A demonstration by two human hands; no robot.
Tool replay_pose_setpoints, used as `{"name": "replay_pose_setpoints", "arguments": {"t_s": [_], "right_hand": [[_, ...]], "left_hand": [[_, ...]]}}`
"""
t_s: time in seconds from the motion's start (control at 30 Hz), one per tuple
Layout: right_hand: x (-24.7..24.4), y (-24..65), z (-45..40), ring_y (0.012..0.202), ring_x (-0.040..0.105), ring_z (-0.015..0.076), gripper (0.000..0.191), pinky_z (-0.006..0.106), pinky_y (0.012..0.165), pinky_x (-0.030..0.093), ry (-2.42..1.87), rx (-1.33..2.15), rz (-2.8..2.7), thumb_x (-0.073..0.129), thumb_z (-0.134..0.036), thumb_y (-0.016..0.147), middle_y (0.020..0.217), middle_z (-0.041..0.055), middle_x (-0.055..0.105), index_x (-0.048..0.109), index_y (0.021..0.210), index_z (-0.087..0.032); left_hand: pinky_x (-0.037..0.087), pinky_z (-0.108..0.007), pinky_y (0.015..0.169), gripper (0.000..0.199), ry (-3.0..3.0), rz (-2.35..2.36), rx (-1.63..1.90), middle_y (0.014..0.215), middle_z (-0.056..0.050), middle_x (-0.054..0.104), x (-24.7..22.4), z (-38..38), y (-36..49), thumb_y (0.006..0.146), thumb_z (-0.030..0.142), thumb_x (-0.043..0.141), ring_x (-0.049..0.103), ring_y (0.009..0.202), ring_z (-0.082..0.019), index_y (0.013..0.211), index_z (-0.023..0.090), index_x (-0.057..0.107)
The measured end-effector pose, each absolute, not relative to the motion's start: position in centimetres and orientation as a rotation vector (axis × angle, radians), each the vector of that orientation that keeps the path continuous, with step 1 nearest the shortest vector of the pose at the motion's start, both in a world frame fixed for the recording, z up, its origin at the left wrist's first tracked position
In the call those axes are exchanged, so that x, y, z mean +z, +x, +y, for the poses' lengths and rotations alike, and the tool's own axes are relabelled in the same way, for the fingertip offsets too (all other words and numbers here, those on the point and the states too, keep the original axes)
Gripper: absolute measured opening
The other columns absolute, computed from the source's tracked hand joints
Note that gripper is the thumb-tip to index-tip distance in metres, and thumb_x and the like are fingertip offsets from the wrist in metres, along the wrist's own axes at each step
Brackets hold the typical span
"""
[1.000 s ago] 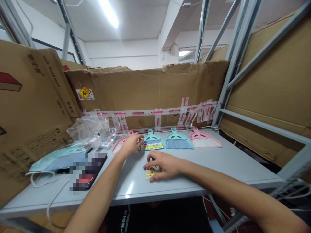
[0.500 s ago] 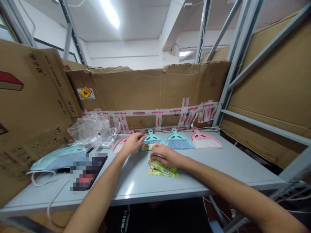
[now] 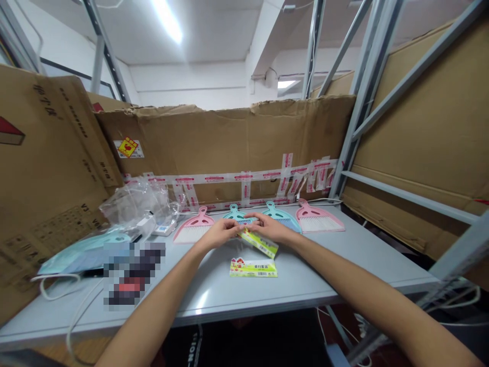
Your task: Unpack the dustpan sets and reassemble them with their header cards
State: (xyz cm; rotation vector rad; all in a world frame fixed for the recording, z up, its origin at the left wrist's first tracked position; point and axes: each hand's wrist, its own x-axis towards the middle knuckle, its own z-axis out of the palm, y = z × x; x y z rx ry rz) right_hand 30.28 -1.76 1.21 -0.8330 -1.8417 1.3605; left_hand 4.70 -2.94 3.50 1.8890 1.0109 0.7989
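My left hand (image 3: 223,232) and my right hand (image 3: 272,229) meet over the table, fingertips pinched at the upper left end of a green-and-white printed label card (image 3: 262,244). I cannot tell whether more than one card is in the fingers. A matching label card (image 3: 253,268) lies flat below. Behind my hands stands a row of small dustpans with brushes: a pink dustpan (image 3: 201,220) on the left, a teal dustpan (image 3: 234,209) partly covered by my hands, a second teal dustpan (image 3: 272,208), and another pink dustpan (image 3: 320,219) on the right.
Clear plastic bags (image 3: 139,201) are heaped at the back left, above a wrapped teal dustpan (image 3: 86,252). A blurred-out dark object (image 3: 139,275) and white cables (image 3: 71,326) lie nearby. A taped cardboard box (image 3: 229,142) backs the grey table (image 3: 344,265); metal posts frame it.
My right hand has lifted a label card from the small stack and moved up to my left hand. One card stays on the table. The view has shifted slightly.
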Motion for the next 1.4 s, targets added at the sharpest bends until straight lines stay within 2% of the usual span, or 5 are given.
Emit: {"name": "replay_pose_setpoints", "arguments": {"t_s": [0.27,0.47,0.63,1.17,1.4], "right_hand": [[4.3,36.8,-4.1,0.074,0.078,0.0227,0.104,0.033,0.063,0.061,-0.931,1.34,-1.779,0.097,-0.046,0.086,0.096,0.0019,0.078,0.044,0.173,-0.026],[2.2,43.2,-5.9,0.068,0.064,0.0163,0.043,0.028,0.061,0.051,-0.955,0.991,-2.031,0.082,-0.054,0.098,0.089,0.0023,0.075,0.085,0.127,-0.023],[0.8,45.9,-5.5,0.068,0.059,0.016,0.045,0.028,0.062,0.045,-1.042,0.924,-2.018,0.087,-0.059,0.09,0.094,0.0029,0.074,0.085,0.117,-0.022],[-0.6,46.7,-6.1,0.117,0.072,0.0285,0.022,0.044,0.103,0.06,-0.951,0.327,-2.289,0.071,-0.037,0.109,0.138,0.0117,0.071,0.091,0.117,-0.03],[-1.4,47.1,-5.6,0.098,0.074,0.0242,0.019,0.036,0.087,0.059,-0.836,0.137,-2.35,0.071,-0.026,0.11,0.108,0.0084,0.078,0.09,0.112,-0.029]], "left_hand": [[0.039,-0.025,0.06,0.064,1.477,1.032,1.059,0.075,-0.003,0.071,3.0,-3.2,7.8,0.076,0.079,0.091,0.058,0.065,-0.013,0.085,0.018,0.072],[0.042,-0.026,0.06,0.078,1.451,1.103,0.992,0.09,-0.009,0.083,2.7,-3.9,12.5,0.083,0.056,0.096,0.073,0.079,-0.02,0.144,0.017,0.066],[0.045,-0.028,0.065,0.096,1.67,1.16,0.866,0.085,-0.003,0.083,2.5,-3.8,14.7,0.094,0.044,0.085,0.075,0.077,-0.02,0.178,0.022,0.042],[0.049,-0.032,0.077,0.047,1.979,1.137,0.664,0.097,-0.007,0.085,1.1,-3.8,13.0,0.09,0.059,0.083,0.071,0.086,-0.023,0.117,0.022,0.092],[0.052,-0.03,0.082,0.023,2.448,1.085,0.63,0.101,-0.003,0.085,1.1,-3.9,12.4,0.093,0.027,0.081,0.073,0.086,-0.021,0.112,0.028,0.094]]}}
